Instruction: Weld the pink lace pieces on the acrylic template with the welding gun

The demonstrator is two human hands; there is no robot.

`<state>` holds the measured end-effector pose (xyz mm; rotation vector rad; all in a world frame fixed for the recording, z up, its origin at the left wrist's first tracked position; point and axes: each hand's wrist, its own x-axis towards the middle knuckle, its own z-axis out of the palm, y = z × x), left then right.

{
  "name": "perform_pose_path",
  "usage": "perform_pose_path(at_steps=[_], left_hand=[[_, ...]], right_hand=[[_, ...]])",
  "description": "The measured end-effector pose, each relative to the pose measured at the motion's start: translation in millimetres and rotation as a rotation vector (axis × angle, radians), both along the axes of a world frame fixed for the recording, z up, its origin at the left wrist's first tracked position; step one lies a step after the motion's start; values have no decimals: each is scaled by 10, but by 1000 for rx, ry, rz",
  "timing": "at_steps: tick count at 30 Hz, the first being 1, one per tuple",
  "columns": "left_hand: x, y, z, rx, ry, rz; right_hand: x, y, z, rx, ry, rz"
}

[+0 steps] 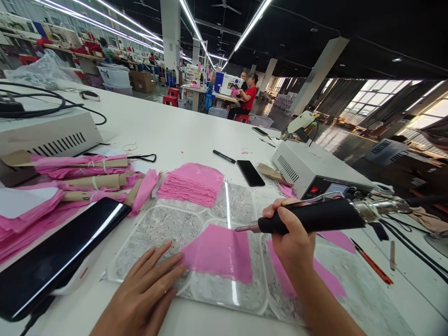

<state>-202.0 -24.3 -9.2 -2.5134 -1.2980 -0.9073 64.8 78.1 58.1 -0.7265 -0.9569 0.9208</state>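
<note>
A black handheld ultrasonic cutter [308,217] with a metal tip is gripped in my right hand [292,233]. Its tip meets the upper right part of a pink fabric piece [222,254]. My left hand [150,284] lies flat with fingers stretched, fingertips at that piece's left edge. Under the fabric is a clear, scratched plastic sheet [147,228] with rounded outlines. Another pink fabric piece [325,275] lies to the right, partly hidden by my right forearm. A neat stack of pink pieces [191,184] sits behind, on the sheet's far side.
Pink fabric bundles [84,165] and a large black phone [66,256] lie at left. A smaller phone [250,172] and a marker [224,156] lie behind the sheet. A control box [315,168] stands at right, near an orange knife [376,266]. Beyond, a person in red [248,98] sits sewing.
</note>
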Motion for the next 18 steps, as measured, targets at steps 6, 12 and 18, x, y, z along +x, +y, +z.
perform_pose_path(at_steps=[6,12,18], left_hand=[[-27,0,-97,-37,-17,-9],[-13,5,-37,-38,-2,-11],[2,-13,24,-77,-25,-10]], right_hand=[[199,-41,47,-20,2,-103],[252,-88,22,-43,25,-78],[309,-182,-2,-53,3,-36]])
